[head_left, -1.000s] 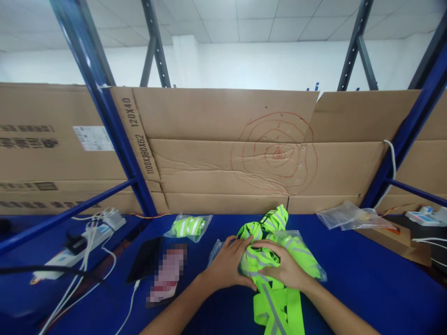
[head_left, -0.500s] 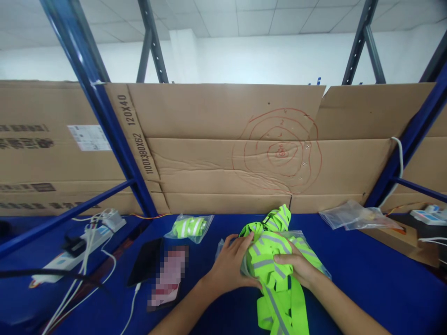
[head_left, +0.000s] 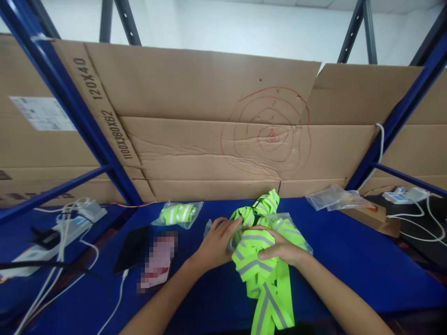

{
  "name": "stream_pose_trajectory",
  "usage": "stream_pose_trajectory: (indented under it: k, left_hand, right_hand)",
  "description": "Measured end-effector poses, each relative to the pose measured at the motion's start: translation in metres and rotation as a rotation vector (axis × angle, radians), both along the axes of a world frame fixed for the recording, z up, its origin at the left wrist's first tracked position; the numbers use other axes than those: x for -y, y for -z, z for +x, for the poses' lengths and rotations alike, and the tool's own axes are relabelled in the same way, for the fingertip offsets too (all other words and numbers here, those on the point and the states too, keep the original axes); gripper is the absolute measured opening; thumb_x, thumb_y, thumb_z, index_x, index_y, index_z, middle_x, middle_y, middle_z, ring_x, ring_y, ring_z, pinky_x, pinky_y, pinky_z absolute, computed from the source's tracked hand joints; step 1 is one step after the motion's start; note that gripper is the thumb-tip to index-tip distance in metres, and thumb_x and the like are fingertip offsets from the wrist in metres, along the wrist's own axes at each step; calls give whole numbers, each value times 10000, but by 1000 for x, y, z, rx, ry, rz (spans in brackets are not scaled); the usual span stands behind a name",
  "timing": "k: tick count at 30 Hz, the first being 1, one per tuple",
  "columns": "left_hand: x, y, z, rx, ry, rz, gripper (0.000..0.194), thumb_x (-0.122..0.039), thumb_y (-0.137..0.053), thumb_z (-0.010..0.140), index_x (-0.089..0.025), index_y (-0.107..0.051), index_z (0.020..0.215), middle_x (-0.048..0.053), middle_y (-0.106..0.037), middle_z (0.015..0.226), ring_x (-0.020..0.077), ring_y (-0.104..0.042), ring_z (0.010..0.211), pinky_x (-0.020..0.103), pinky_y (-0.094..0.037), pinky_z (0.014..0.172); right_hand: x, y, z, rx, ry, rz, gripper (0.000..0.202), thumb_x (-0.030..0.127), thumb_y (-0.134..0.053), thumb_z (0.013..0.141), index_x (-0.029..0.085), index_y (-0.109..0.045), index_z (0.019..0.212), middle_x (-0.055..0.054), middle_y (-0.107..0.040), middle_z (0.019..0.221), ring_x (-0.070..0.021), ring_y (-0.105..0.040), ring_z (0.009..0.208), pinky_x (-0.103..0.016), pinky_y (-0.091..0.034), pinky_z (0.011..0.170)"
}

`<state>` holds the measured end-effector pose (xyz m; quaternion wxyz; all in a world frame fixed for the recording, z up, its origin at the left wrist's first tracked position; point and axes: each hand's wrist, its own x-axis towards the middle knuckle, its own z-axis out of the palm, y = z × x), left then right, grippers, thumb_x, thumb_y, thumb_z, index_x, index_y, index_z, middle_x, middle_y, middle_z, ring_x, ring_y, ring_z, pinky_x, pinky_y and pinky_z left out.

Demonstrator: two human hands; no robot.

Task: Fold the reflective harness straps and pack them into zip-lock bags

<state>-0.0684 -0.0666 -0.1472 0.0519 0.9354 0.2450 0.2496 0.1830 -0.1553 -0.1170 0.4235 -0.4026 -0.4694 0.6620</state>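
My right hand is wrapped round a bundle of neon yellow-green straps with grey reflective stripes, whose loose ends hang toward the front edge. Just left of the bundle is my left hand, its fingers curved at a clear plastic bag that is mostly hidden. Behind my hands more green strap lies on the blue surface. A bagged green strap piece rests beyond my right hand. Another small bagged green bundle lies at the back left.
A black phone-like device and a pink, pixelated phone lie left of my hands. Further left is a power strip with white cables. Empty clear bags and a cardboard box sit back right. Cardboard stands behind.
The view has tilted down and shifted. My right hand has drawn the strap bundle toward me, partly away from my left hand and the clear bag.
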Motion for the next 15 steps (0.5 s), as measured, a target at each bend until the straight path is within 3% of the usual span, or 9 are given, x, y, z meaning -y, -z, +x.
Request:
stream_pose_trajectory:
  k: [4, 9, 12, 15]
  left_hand:
    - [-6, 1, 0, 1, -81, 41, 1119, -491, -834, 794, -205, -181, 1656, 199, -596, 1484, 384, -582, 1327, 589, -375, 1179]
    - [-8, 5, 3, -19, -158, 15, 1192, -671, -824, 760, -215, -180, 1654, 209, -546, 1528, 397, -539, 1379, 589, -355, 1186]
    - [-10, 0, 6, -49, -165, 4, 1223, -680, -828, 744, -198, -175, 1659, 228, -503, 1558, 407, -501, 1416, 594, -330, 1189]
    - [-15, -9, 16, -101, -101, 7, 1114, -585, -846, 757, -199, -283, 1639, 219, -528, 1538, 395, -521, 1399, 565, -319, 1185]
  right_hand:
    - [-7, 9, -4, -38, 248, 38, 849, 389, -962, 606, 252, -618, 1370, -79, -760, 1229, -319, -732, 1118, -477, -572, 990]
    - [-16, 14, -2, -1, 463, 113, 929, 490, -912, 696, 286, -489, 1498, -78, -688, 1384, -299, -697, 1215, -457, -556, 1057]
    - [-14, 8, 0, 91, 412, 170, 827, 435, -945, 655, 290, -606, 1395, -54, -703, 1346, -301, -686, 1211, -454, -546, 1068]
    - [-12, -3, 3, 188, 281, 282, 693, 355, -980, 580, 260, -741, 1224, -48, -718, 1316, -323, -636, 1280, -474, -461, 1168]
